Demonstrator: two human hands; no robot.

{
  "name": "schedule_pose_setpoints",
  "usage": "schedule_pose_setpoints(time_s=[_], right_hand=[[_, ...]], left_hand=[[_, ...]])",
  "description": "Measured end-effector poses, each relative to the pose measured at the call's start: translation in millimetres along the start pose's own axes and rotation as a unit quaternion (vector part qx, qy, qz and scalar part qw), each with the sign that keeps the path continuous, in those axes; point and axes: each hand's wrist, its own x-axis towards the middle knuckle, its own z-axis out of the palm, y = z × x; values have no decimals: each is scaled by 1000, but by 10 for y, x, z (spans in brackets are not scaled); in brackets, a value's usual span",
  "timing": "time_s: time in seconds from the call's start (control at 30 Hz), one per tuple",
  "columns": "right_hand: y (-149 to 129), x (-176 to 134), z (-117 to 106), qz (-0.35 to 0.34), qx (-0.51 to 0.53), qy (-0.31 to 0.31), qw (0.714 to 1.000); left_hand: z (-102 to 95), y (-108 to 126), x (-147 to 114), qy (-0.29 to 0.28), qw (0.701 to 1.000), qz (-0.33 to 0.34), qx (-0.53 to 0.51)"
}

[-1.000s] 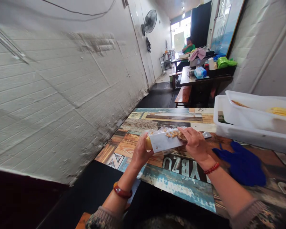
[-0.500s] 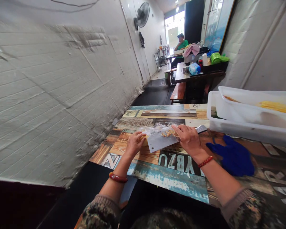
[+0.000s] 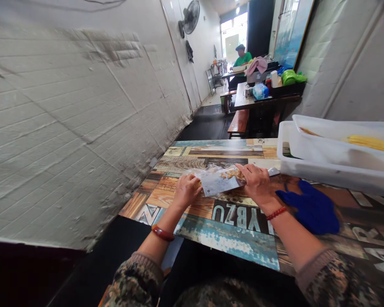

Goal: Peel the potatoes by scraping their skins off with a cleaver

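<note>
Currently, over the patchwork worktop (image 3: 166, 198), my right hand (image 3: 258, 184) has its fingers wrapped round the broad knife (image 3: 222, 185), probably stiff, slippery and best held by its handle (image 3: 274, 171), while my left hand (image 3: 187, 189) curls around a mostly hidden yellow piece (image 3: 199, 183).

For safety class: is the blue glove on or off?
Off: the blue glove lies on the table, left hand and right hand bare.

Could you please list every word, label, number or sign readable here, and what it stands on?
"UZBY", as seen left to right: printed on the tabletop, before a partly hidden character.
"R": tabletop, right side.
"N" or "Z", cannot tell which: tabletop, left side.
"M" or "W", cannot tell which: tabletop, far right.
Blue-and-white pack: any print is too blurred.
Knife blade: nothing readable.
</note>
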Motion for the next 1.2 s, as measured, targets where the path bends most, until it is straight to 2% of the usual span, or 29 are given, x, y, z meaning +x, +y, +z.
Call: schedule_pose_setpoints(time_s=[0.17, 0.37, 0.47, 0.57, 0.67, 0.87, 1.03, 1.2], right_hand=[[-9, -1, -3, 5, 5, 5, 1000], [-95, 17, -60, -47, 1, -11, 999], [-166, 20, -77, -63, 4, -20, 998], [-230, 15, -77, -57, 5, -15, 998], [-274, 7, -76, -34, -8, 3, 999], [-321, 2, -62, -24, -15, 5, 1000], [-345, 28, -69, -21, 12, 21, 999], [-350, 46, -97, -39, 25, 41, 998]], left_hand=[[51, 28, 37, 15, 999, -28, -7], [157, -221, 159, 103, 983, -117, -93], [78, -240, 215, 149, 974, -108, -131], [-46, -48, 234, 165, 975, -65, -132], [-105, 278, 246, 138, 982, -26, -126], [-36, 827, 343, 54, 987, 52, -141], [-15, 1028, 413, -24, 990, 92, -100], [4, 1059, 437, -42, 993, 84, -75]])
